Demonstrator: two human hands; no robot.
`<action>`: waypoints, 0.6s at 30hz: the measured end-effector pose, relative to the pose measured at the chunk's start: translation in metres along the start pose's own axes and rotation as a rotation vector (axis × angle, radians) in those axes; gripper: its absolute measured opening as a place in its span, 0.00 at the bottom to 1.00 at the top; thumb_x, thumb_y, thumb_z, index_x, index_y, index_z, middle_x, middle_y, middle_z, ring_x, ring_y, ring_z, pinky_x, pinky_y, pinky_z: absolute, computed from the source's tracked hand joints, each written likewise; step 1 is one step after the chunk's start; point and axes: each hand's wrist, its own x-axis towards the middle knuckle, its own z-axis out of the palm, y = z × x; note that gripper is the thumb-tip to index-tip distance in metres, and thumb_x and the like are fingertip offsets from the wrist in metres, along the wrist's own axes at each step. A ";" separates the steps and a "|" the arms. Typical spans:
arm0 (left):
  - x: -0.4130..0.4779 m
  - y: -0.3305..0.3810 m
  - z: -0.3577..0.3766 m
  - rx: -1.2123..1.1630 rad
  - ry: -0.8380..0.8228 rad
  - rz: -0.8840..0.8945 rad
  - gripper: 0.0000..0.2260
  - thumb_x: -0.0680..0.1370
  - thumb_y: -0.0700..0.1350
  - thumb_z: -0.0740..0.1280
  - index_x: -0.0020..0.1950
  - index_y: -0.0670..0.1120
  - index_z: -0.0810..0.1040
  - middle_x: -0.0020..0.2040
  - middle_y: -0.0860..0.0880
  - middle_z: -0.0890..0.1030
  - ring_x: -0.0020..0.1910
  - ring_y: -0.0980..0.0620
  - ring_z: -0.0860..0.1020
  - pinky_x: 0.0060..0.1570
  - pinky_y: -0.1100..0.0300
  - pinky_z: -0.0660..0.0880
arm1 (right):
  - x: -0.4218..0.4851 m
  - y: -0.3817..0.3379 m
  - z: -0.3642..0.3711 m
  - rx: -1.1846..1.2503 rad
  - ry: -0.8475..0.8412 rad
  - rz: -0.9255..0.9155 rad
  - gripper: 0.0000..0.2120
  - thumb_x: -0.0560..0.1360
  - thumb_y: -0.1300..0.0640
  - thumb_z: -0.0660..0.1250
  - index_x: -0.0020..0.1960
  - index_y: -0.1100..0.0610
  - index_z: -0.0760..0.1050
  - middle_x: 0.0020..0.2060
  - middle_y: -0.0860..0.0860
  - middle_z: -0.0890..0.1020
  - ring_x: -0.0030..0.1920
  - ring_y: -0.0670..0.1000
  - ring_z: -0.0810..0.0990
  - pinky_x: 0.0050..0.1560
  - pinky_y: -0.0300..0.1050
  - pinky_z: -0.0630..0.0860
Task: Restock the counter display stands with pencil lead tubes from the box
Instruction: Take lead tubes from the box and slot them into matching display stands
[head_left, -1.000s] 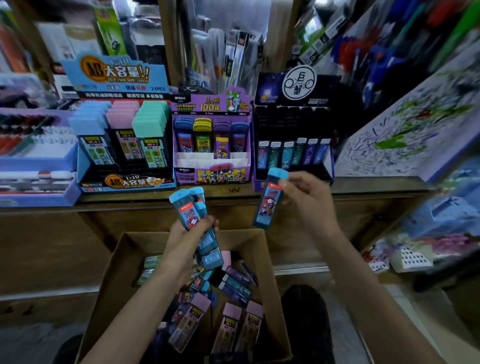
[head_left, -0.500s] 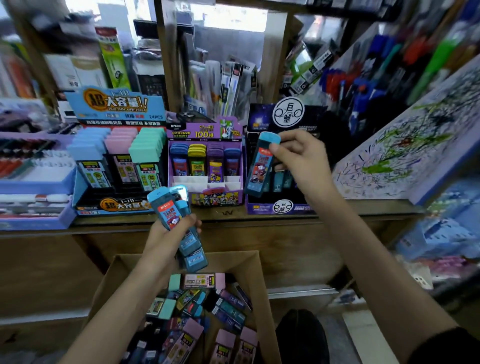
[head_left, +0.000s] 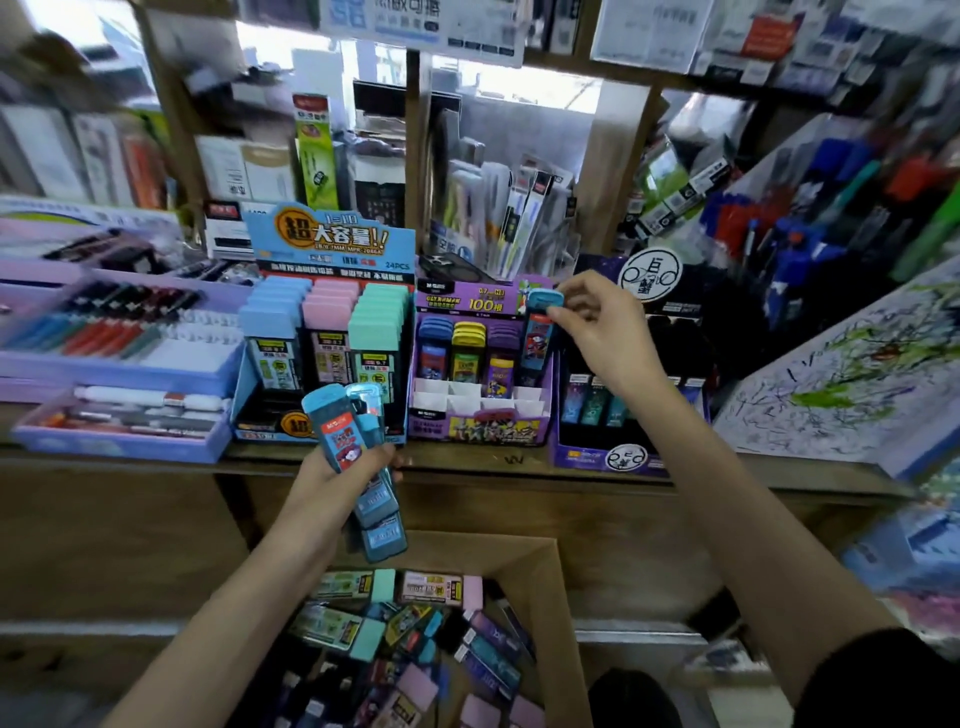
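My right hand (head_left: 602, 332) pinches the cap of a light-blue lead tube (head_left: 538, 332), which stands upright in the right-most column of the purple display stand (head_left: 480, 421). Dark blue, yellow and purple tubes fill that stand's other columns. My left hand (head_left: 337, 478) grips a bundle of several light-blue tubes (head_left: 358, 457) in front of the counter edge. Below, the cardboard box (head_left: 550, 597) holds several mixed lead tubes.
A blue stand (head_left: 332, 244) with blue, pink and green tubes is left of the purple one, and a black stand (head_left: 623, 447) is to its right. Purple pen trays (head_left: 119, 441) sit far left. A scribbled test pad (head_left: 857, 384) slopes at right.
My right hand carried its blue tube up and left from in front of the black stand into the purple stand's right column. My left hand rose slightly with its bundle.
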 end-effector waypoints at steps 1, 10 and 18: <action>0.000 0.000 0.000 0.005 -0.003 -0.005 0.04 0.76 0.41 0.67 0.49 0.43 0.77 0.36 0.52 0.83 0.34 0.58 0.81 0.31 0.64 0.75 | 0.000 0.003 0.002 -0.027 -0.007 0.005 0.06 0.74 0.61 0.68 0.48 0.54 0.73 0.42 0.48 0.78 0.42 0.43 0.76 0.48 0.37 0.73; 0.000 -0.001 0.001 0.023 -0.034 -0.017 0.02 0.75 0.43 0.68 0.47 0.46 0.78 0.38 0.52 0.84 0.37 0.58 0.82 0.36 0.58 0.74 | 0.000 0.023 0.011 -0.625 -0.087 -0.241 0.07 0.75 0.57 0.67 0.52 0.57 0.77 0.48 0.53 0.79 0.54 0.55 0.71 0.54 0.48 0.66; -0.003 -0.001 0.007 -0.021 -0.079 -0.018 0.02 0.75 0.41 0.68 0.46 0.46 0.78 0.36 0.52 0.84 0.35 0.58 0.82 0.30 0.64 0.76 | -0.003 0.025 0.004 -0.647 -0.125 -0.270 0.10 0.76 0.56 0.66 0.55 0.57 0.78 0.50 0.53 0.79 0.56 0.55 0.70 0.58 0.49 0.65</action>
